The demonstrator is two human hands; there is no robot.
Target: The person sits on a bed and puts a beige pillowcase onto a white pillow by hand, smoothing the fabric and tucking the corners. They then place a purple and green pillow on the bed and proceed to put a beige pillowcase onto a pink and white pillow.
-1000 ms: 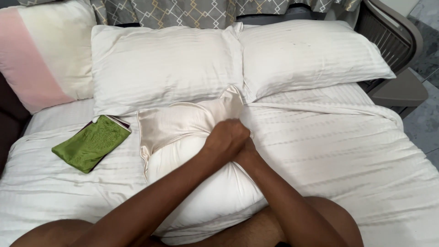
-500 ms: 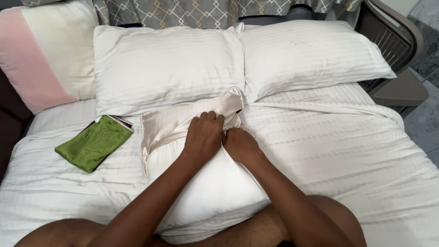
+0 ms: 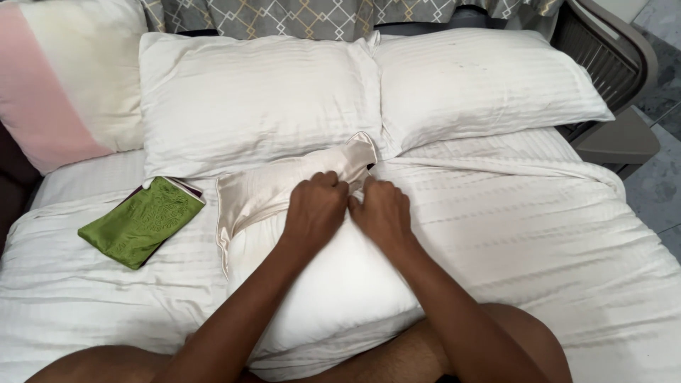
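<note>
A white pillow (image 3: 333, 284) lies in front of me on the bed, its far end partly inside a shiny cream satin pillowcase (image 3: 284, 184). My left hand (image 3: 316, 206) is closed on the bunched edge of the pillowcase. My right hand (image 3: 383, 213) sits right beside it, fingers curled into the same fabric edge near the case's far corner. Both forearms reach out over the pillow.
Two white striped pillows (image 3: 262, 99) (image 3: 482, 78) lie at the head of the bed. A pink and cream pillow (image 3: 57, 85) leans at the far left. A green fabric pouch (image 3: 142, 221) rests on the white striped duvet (image 3: 539, 234). A grey chair (image 3: 610, 85) stands at the right.
My clasped hands have separated and moved slightly away from me, each now gripping the pillowcase edge, which sits a bit farther over the pillow's end.
</note>
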